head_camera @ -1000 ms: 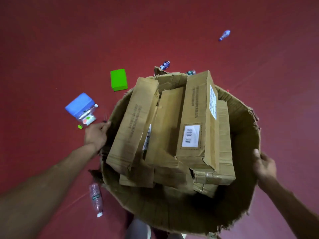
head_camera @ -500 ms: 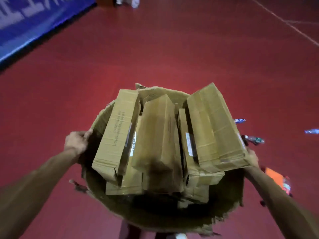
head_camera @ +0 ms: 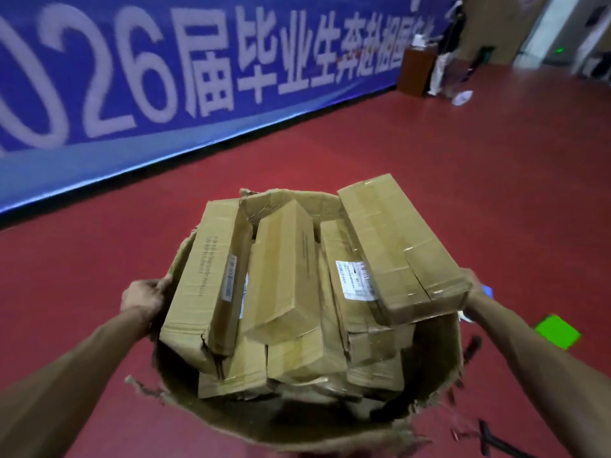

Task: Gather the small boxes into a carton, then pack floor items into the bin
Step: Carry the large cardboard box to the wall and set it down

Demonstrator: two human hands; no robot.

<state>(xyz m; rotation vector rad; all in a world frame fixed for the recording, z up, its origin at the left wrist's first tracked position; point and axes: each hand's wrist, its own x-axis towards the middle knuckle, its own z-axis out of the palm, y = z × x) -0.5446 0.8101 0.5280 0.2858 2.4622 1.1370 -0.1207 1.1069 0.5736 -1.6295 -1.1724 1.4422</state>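
Your left hand [head_camera: 145, 297] and right hand [head_camera: 474, 289] clamp opposite rims of the torn brown cardboard carton [head_camera: 429, 375] (crammed with long brown cardboard boxes [head_camera: 284, 276]).

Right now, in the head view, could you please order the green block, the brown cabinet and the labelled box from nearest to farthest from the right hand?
1. Labelled box: just left of the right hand, inside the carton.
2. Green block: on the floor, to the hand's right.
3. Brown cabinet: far ahead, by the banner.
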